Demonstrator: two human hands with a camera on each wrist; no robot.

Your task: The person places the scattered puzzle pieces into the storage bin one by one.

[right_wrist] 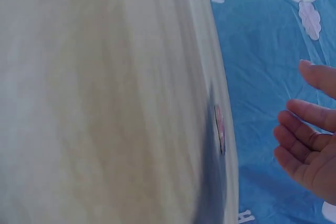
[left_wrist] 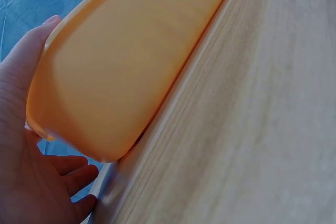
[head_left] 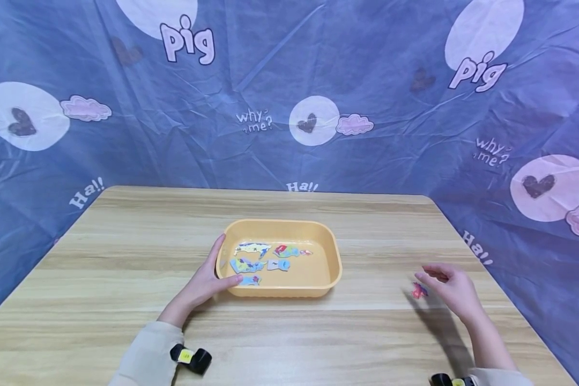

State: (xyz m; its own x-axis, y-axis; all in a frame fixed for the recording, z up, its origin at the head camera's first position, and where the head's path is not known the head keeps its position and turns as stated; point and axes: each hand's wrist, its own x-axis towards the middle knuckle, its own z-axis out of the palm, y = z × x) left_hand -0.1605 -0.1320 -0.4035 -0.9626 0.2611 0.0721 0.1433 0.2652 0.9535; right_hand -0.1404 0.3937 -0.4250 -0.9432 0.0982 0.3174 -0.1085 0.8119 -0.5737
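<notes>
A shallow yellow plastic tray (head_left: 289,290) stands on the table with several flat, irregular printed pieces inside, among them a blue-and-purple piece (head_left: 245,265) and a red-and-green piece (head_left: 286,251). My left hand (head_left: 203,281) grips the tray's left end, the thumb over the near rim and the index finger along the outer wall. In the left wrist view, the other fingers spread loosely below the rim. On the table at the right lies a small pink-red piece (head_left: 418,290). My right hand (head_left: 452,289) hovers just over and beside it, holding nothing, with fingers relaxed and thumb apart.
The light wood table (head_left: 318,343) ends at a blue printed cloth (head_left: 251,155) hanging behind and at the sides. Black wrist cameras (head_left: 191,358) sit at both cuffs. The right hand's shadow falls across the table near the pink-red piece.
</notes>
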